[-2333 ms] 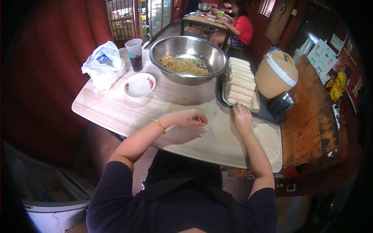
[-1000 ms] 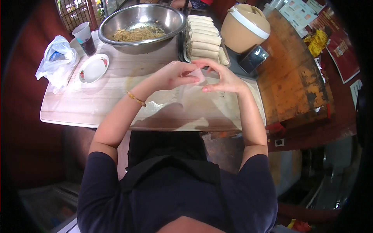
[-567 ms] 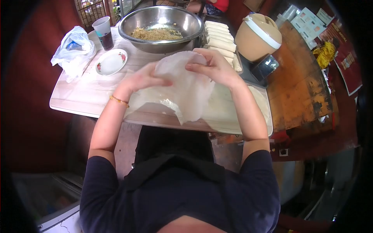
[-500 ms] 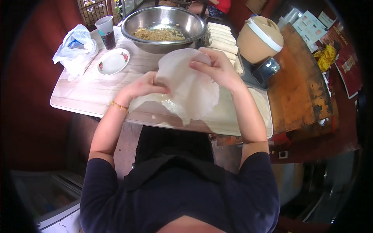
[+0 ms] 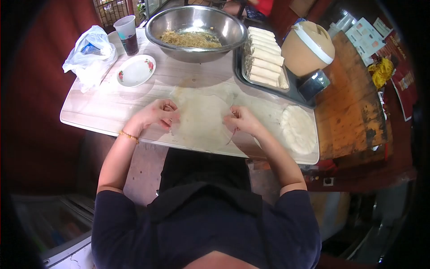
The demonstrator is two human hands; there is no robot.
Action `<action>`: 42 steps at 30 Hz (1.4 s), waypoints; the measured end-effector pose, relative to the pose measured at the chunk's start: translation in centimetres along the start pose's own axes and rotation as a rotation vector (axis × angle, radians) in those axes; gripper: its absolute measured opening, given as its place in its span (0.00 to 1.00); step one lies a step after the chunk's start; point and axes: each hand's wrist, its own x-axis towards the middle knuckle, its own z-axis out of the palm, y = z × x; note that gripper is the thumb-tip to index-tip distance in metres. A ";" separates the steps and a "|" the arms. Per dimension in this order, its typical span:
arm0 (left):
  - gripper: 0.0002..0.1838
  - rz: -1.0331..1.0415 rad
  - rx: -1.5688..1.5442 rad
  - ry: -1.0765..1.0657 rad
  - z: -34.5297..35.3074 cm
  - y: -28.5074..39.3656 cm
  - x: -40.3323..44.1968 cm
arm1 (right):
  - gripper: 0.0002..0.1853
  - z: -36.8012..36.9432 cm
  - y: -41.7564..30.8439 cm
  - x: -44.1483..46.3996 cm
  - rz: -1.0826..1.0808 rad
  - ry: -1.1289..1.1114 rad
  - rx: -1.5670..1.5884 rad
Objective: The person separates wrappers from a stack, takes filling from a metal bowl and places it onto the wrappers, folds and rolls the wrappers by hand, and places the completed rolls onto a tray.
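A thin, pale spring roll wrapper (image 5: 201, 117) lies spread low over the near middle of the table. At its left edge is my left hand (image 5: 157, 115), fingers curled in and pinching the sheet. My right hand (image 5: 243, 121) pinches the opposite edge, where a bit of the sheet hangs down. More round wrappers (image 5: 298, 130) lie in a flat stack to the right. Beyond my hands a steel bowl (image 5: 195, 54) holds a shredded, noodle-like filling (image 5: 190, 39). Finished spring rolls (image 5: 265, 58) are lined up on a metal tray (image 5: 264, 83) at the back right.
On the left are a white floral plate (image 5: 136, 71), a cup with dark drink (image 5: 126, 36) and a plastic bag (image 5: 92, 58). A tan jug (image 5: 308, 48) and a phone (image 5: 313, 84) stand right of the tray. Another person's red clothing (image 5: 263, 6) shows behind.
Both hands have come down and moved apart, lowering the wrapper from mid-air and spreading it at the table. The stack of wrappers and the tray now show more fully.
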 end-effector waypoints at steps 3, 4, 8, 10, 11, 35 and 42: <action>0.15 0.092 0.078 -0.022 0.3 -0.4 0.2 | 0.09 -0.5 0.5 0.4 -0.103 -0.012 -0.012; 0.15 0.137 0.099 -0.009 0.2 -0.2 0.3 | 0.09 -0.6 -0.1 0.2 -0.103 -0.011 -0.013; 0.15 0.182 0.111 0.021 0.3 1.2 -0.2 | 0.10 -1.5 -1.8 -0.3 -0.067 0.042 0.028; 0.13 0.153 0.214 0.025 0.2 1.8 -0.2 | 0.09 -2.0 -1.9 -0.2 -0.051 0.044 -0.016; 0.13 0.160 0.218 0.029 -0.3 2.0 0.1 | 0.11 -2.1 -2.1 -0.1 -0.167 0.218 -0.258; 0.04 0.999 0.679 0.747 -2.1 2.3 9.8 | 0.36 -5.2 -13.5 31.6 -0.114 -0.563 -0.891; 0.03 1.002 0.673 0.753 -2.4 1.9 10.3 | 0.31 -8.0 -13.8 27.9 -0.056 -0.434 -0.808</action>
